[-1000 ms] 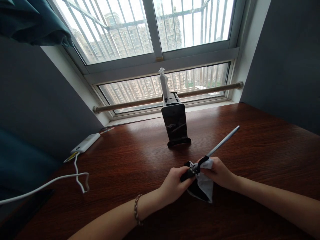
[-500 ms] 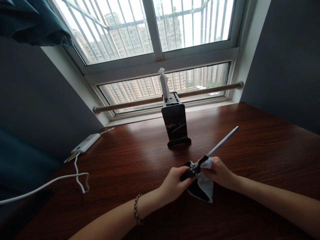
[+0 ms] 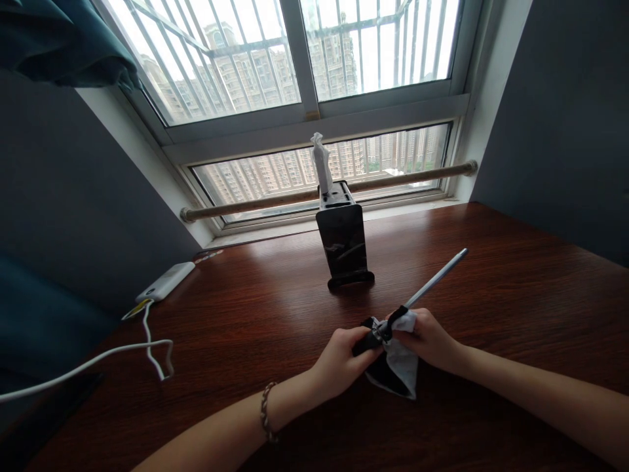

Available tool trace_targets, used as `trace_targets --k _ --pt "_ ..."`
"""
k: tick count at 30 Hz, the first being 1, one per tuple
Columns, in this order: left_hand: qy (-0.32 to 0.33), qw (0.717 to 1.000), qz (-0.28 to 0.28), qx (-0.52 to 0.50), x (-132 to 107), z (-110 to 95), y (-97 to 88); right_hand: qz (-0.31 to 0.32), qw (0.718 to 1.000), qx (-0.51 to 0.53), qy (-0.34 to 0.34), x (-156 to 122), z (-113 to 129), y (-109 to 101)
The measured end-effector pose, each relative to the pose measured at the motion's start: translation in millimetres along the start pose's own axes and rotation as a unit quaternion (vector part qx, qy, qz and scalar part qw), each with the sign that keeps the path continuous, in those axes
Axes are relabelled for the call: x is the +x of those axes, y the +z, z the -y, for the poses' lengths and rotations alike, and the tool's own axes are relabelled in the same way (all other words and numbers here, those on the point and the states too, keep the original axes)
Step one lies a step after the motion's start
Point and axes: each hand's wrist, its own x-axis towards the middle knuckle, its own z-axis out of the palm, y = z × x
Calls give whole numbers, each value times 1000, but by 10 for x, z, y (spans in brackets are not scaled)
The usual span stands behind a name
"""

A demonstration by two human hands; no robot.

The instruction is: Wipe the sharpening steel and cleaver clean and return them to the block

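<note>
Above the front of the desk, my left hand (image 3: 339, 360) is closed round the dark handle of a tool with a long silver rod (image 3: 437, 278). The rod slants up and to the right; I cannot make out what kind of tool it is. My right hand (image 3: 435, 339) pinches a black and white cloth (image 3: 403, 364) against the tool where the handle meets the rod. Part of the cloth loops over the rod, and a pointed corner hangs down between my hands. The fingers and the cloth hide much of the handle.
A black tissue holder (image 3: 343, 242) with a white tissue sticking up stands beyond my hands on the wooden desk (image 3: 255, 295). At the left lie a white device (image 3: 166, 282) and a white cable (image 3: 118, 351). A barred window and a horizontal rail (image 3: 413, 177) are behind.
The whole view has shifted very slightly. Both hands keep the same hold on the tool and the cloth, with no clear movement.
</note>
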Motion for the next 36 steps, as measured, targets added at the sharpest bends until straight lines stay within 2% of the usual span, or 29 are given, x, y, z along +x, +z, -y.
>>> trace_targets --k 8,36 --pt "-14 1000 19 -12 -17 -48 -21 21 998 57 17 13 -8 -3" --pt "-16 1000 23 -10 -22 -35 -16 12 996 79 33 -10 41 15"
